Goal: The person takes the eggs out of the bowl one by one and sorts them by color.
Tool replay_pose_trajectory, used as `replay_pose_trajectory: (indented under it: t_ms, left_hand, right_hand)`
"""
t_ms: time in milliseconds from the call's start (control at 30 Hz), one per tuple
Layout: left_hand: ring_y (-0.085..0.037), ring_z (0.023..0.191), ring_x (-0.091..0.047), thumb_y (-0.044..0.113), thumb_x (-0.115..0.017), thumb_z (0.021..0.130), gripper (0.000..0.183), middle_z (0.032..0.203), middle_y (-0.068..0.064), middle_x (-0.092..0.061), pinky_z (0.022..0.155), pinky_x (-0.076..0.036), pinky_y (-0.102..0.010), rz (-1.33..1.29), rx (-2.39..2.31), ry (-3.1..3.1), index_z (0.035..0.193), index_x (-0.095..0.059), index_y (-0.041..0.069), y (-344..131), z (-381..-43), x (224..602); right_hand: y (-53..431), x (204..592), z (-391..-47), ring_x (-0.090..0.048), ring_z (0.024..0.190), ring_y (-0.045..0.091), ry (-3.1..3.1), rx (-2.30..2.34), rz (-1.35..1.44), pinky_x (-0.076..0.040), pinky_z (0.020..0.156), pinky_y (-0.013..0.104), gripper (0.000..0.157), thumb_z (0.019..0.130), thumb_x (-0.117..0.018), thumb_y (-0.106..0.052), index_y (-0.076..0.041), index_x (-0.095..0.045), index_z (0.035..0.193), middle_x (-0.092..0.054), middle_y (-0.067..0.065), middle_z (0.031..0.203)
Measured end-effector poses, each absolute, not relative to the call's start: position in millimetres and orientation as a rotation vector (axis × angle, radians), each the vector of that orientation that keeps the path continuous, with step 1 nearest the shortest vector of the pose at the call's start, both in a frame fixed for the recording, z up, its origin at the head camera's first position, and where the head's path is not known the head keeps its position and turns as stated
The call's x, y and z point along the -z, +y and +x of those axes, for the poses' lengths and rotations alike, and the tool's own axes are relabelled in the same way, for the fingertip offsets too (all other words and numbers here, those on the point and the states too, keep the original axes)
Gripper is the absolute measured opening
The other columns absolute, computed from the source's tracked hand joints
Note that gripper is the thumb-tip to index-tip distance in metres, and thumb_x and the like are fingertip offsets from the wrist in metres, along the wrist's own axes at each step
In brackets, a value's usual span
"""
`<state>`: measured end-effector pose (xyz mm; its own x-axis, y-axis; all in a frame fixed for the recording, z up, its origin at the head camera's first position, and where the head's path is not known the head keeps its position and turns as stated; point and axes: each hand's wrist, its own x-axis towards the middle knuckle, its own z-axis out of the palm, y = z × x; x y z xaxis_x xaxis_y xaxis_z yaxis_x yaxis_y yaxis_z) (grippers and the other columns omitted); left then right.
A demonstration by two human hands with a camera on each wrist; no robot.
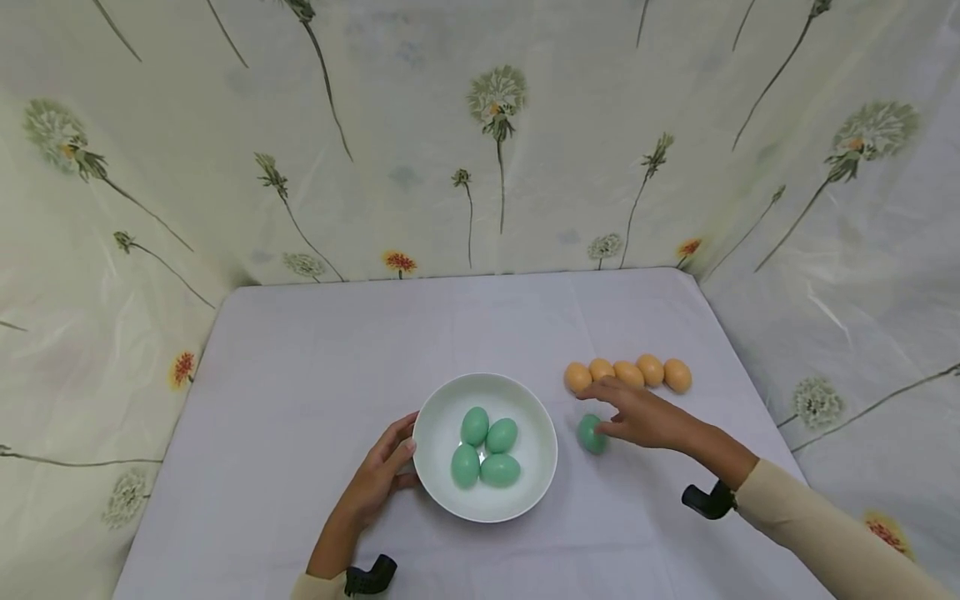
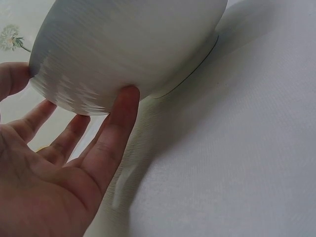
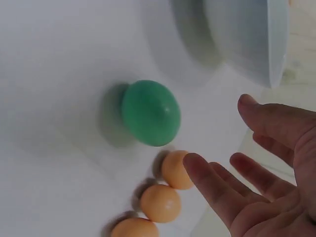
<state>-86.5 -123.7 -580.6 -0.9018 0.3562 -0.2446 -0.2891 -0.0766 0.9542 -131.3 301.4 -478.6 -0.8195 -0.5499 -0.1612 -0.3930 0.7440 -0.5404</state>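
A white bowl [image 1: 487, 508] stands on the table with several green eggs [image 1: 502, 435] inside. At its left side, my left hand [image 1: 378, 471] holds the bowl, fingertips against the outer wall [image 2: 133, 44] and the thumb near the rim. To the right of the bowl, a single green egg [image 1: 592, 434] lies on the cloth. Over it hovers my right hand [image 1: 645, 417], thumb and fingers spread. In the right wrist view a gap shows between this hand [image 3: 266, 173] and the green egg [image 3: 151, 113]; nothing is in its grasp.
Several orange eggs [image 1: 628, 374] lie in a row behind the right hand, partly covered by its fingers. A white cloth [image 1: 322, 350] covers the table. Dandelion-printed sheets [image 1: 420, 167] hang around its back and sides. Each wrist wears a black device [image 1: 708, 500].
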Motion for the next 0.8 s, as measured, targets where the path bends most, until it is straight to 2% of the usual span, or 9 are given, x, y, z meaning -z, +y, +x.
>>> replay_pose_trajectory:
  t_ms: [133, 267, 400, 600, 800]
  left_hand:
    - [-0.025, 0.125, -0.055, 0.033, -0.053, 0.104, 0.048, 0.153, -0.007, -0.042, 0.088, -0.058, -0.043, 0.064, -2.031, 1.781, 0.150, -0.041, 0.030, -125.1, -85.8, 579.8]
    - [-0.025, 0.125, -0.055, 0.033, -0.052, 0.104, 0.048, 0.153, -0.007, -0.042, 0.089, -0.057, -0.042, 0.085, -2.035, 1.773, 0.150, -0.041, 0.028, -125.7, -86.8, 579.7]
    - [-0.026, 0.125, -0.055, 0.032, -0.052, 0.104, 0.048, 0.154, -0.007, -0.041, 0.089, -0.057, -0.043, 0.102, -2.030, 1.779, 0.151, -0.040, 0.028, -125.1, -88.6, 578.9]
    - [-0.025, 0.124, -0.057, 0.033, -0.053, 0.104, 0.049, 0.155, -0.008, -0.041, 0.088, -0.058, -0.043, 0.086, -2.034, 1.784, 0.151, -0.041, 0.027, -126.3, -88.6, 578.7]
    - [-0.025, 0.122, -0.057, 0.033, -0.053, 0.104, 0.050, 0.155, -0.009, -0.041, 0.087, -0.058, -0.041, 0.092, -2.037, 1.781, 0.151, -0.040, 0.024, -125.3, -89.2, 579.5]
  right_hand:
    - [286.1, 463.5, -132.4, -0.061, 0.114, 0.025, 2.631, 0.782, -0.761, -0.058, 0.079, 0.022, 0.050, 0.088, -0.076, -0.012, -0.007, -0.059, 0.134, -0.061, 0.009, 0.130]
    - [266.6, 450.7, -129.0, -0.062, 0.115, 0.027, 2.599, 0.834, -0.753, -0.058, 0.079, 0.023, 0.049, 0.089, -0.076, -0.015, -0.011, -0.059, 0.135, -0.060, 0.004, 0.130]
    - [244.4, 444.4, -124.7, -0.061, 0.117, 0.029, 2.530, 0.906, -0.783, -0.058, 0.079, 0.022, 0.048, 0.090, -0.075, -0.015, -0.010, -0.059, 0.134, -0.059, 0.005, 0.131]
    - [205.8, 448.9, -122.0, -0.061, 0.115, 0.029, 2.422, 0.943, -0.896, -0.057, 0.078, 0.018, 0.043, 0.091, -0.073, -0.013, -0.010, -0.059, 0.131, -0.059, 0.005, 0.128]
    - [171.5, 462.8, -121.0, -0.063, 0.109, 0.031, 2.346, 0.949, -1.007, -0.056, 0.077, 0.015, 0.041, 0.090, -0.074, -0.011, -0.005, -0.061, 0.129, -0.061, 0.013, 0.124]
